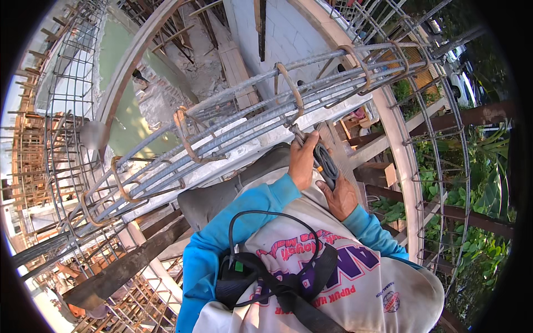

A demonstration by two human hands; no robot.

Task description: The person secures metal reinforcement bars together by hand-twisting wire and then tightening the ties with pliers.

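Open-air building site, seen from above. Beyond the work: a pale grey wall (240, 33), a green flat surface (119, 105) at upper left and a dense framework of timber (28, 150) at the far left. Green foliage (486, 244) fills the right side, behind a curved steel cage (469, 166).

Main item: a long rebar cage (222, 135) of several ribbed bars, running from lower left to upper right and bound at intervals by rusty stirrups (290, 89). Below it, a grey-brown plank (333, 139) lies just beside the hands.

Left hand (302, 164): fingers clamped around a slim metal tool (298, 133). Tool head is up against, or very near, the lower end of 1 stirrup; contact cannot be confirmed. Fingertips show past the upper end of a dark grey wire coil (327, 164).

Right hand (340, 198): thumb and fingers closed on the lower end of the coil, which sits between the 2 hands, in front of the torso. An orange patch is visible on its left edge.

Wearer: 2 blue sleeves (244, 208), pale printed shirt (355, 244), grey trousers (214, 202). A black cable (231, 227) loops over the shirt; a black strap (297, 291) crosses it.
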